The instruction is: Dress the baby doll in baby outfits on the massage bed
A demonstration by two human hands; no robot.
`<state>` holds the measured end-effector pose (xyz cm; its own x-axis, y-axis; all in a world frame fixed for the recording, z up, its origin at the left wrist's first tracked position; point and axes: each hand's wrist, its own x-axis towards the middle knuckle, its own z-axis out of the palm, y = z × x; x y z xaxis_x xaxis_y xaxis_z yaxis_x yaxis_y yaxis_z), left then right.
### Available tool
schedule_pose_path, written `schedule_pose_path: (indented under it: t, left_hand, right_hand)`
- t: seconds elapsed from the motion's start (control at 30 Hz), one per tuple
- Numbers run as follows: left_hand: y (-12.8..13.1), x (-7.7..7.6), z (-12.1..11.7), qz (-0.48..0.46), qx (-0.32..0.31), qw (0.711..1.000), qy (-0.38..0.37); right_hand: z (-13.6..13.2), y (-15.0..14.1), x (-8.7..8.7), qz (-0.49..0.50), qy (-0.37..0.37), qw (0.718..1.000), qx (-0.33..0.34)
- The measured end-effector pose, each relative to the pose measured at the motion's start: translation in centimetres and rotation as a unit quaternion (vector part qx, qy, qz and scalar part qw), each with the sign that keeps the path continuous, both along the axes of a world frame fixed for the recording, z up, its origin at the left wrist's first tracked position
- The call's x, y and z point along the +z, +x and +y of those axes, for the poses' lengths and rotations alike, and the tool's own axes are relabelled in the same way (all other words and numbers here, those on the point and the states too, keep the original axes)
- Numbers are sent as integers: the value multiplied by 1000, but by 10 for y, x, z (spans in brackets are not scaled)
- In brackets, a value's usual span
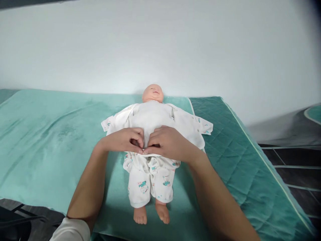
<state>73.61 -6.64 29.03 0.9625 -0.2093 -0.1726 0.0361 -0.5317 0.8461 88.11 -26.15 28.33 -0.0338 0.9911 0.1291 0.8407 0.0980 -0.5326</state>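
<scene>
A baby doll (153, 92) lies on its back, head toward the wall and bare feet toward me. It wears a white long-sleeved baby jacket (184, 120), spread open at the front over a plain white layer (151, 113). White printed baby pants (140, 187) cover its legs and bunch near the waist. At the waist, my left hand (125, 140) and my right hand (173, 144) meet with curled fingers, thumbs almost touching. Both pinch a white cloth edge (153, 155) there. Whether this edge is the shirt hem or the pants' waistband I cannot tell.
A light green sheet (50, 140) lies under the doll, with a darker green quilted cover (233, 160) to the right. Behind stands a white wall (160, 43). Metal rails (296, 166) are beyond the right edge, and a dark object (15, 224) sits at lower left.
</scene>
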Motion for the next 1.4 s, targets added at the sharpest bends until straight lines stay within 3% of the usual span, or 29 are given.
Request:
schedule_pose_path:
  t: [0.17,0.3,0.43,0.6,0.73,0.8,0.87,1.0,1.1,1.27,1.4]
  left_hand:
    - [-5,1,1,3,27,999,-17]
    - [-4,-4,-6,-42,140,985,-88]
    - [6,-15,-10,-105,251,951,-144]
    - [20,-34,-2,-159,360,901,-180]
    - [27,-47,8,-171,403,878,-194]
    - [28,-51,12,-173,421,867,-202]
    - [27,-53,17,-168,414,870,-209]
    - [17,-51,28,-102,312,923,-201]
    - [10,-48,37,-43,268,946,-180]
    - [4,-43,47,39,166,966,-194]
    - [4,-43,50,48,138,970,-195]
  right_hand:
    - [2,-6,1,50,-7,999,-9]
    - [0,1,5,186,-22,979,-80]
    - [-9,18,5,310,-20,944,-116]
    - [-23,49,-21,403,2,892,-205]
    - [-22,64,-50,474,94,819,-310]
    - [-20,66,-59,487,124,807,-311]
    - [-18,67,-63,486,129,817,-281]
    - [-17,69,-66,425,137,862,-240]
    - [-14,70,-71,357,156,876,-284]
    - [-7,66,-74,285,201,869,-351]
    - [-11,63,-70,272,133,875,-377]
